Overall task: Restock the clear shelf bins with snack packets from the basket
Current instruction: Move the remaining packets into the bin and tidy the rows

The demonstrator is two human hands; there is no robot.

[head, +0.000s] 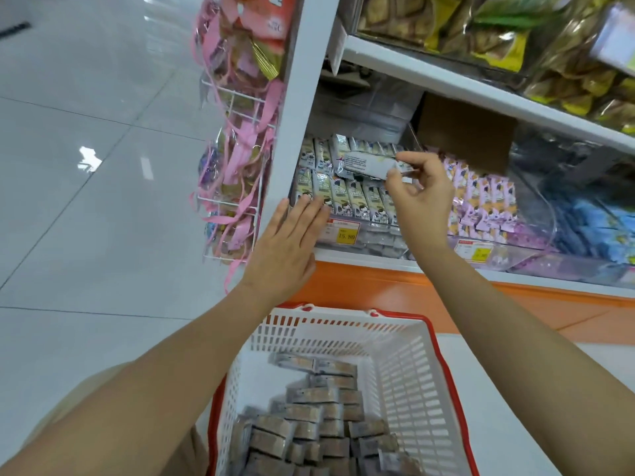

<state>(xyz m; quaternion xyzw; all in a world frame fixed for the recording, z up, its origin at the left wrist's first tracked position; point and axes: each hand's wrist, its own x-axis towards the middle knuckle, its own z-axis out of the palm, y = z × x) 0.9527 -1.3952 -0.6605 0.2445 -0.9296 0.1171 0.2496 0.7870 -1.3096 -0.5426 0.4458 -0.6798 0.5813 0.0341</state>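
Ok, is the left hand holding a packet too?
No, the left hand rests flat, fingers straight, against the clear bin; only the right hand pinches a packet.

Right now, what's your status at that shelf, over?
Left hand flat against front-row packets. Right hand pinches one packet over the clear bin. Basket holds plenty more. Path clear.

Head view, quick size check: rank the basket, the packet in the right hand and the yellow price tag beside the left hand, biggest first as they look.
1. White basket, largest by far, though it sits nearest the camera.
2. Snack packet pinched in the right hand.
3. Yellow price tag, smallest.
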